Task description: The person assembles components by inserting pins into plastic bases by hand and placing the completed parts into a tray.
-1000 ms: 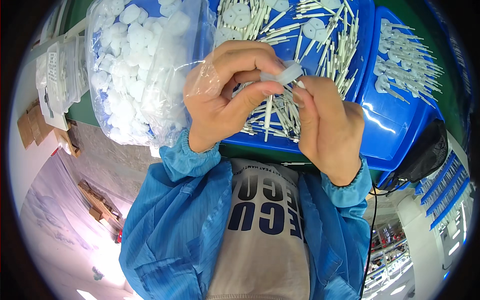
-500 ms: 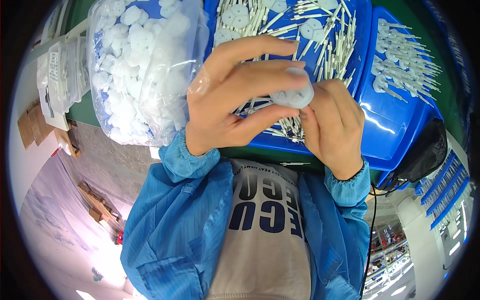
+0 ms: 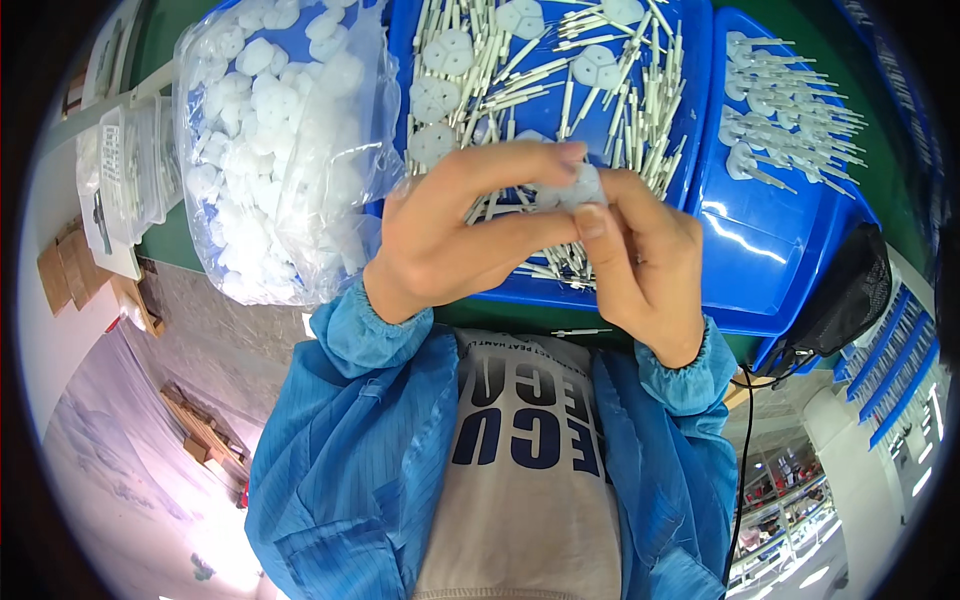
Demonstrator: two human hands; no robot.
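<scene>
My left hand (image 3: 455, 225) pinches a translucent white lobed plastic disc (image 3: 572, 190) between thumb and fingers. From the other side, the closed thumb and index finger of my right hand (image 3: 650, 265) press on the same disc's edge. Whether a thin stick is also between the right fingertips is hidden. Both hands are above the near part of a blue tray (image 3: 540, 88), where many thin white sticks (image 3: 655, 130) lie loose. Several similar discs (image 3: 448, 52) rest among those sticks.
To the left, a clear plastic bag (image 3: 275, 150) full of white discs sits on a blue tray. At the right, a second blue tray (image 3: 745, 260) carries discs with sticks standing out of them (image 3: 790, 115). A black mesh pouch (image 3: 845, 300) lies beyond its near corner.
My right hand has shifted left and slightly down, and its thumb now rests over the disc's edge. The left fingers have closed in around the disc, which has turned. The whole view has shifted slightly.
</scene>
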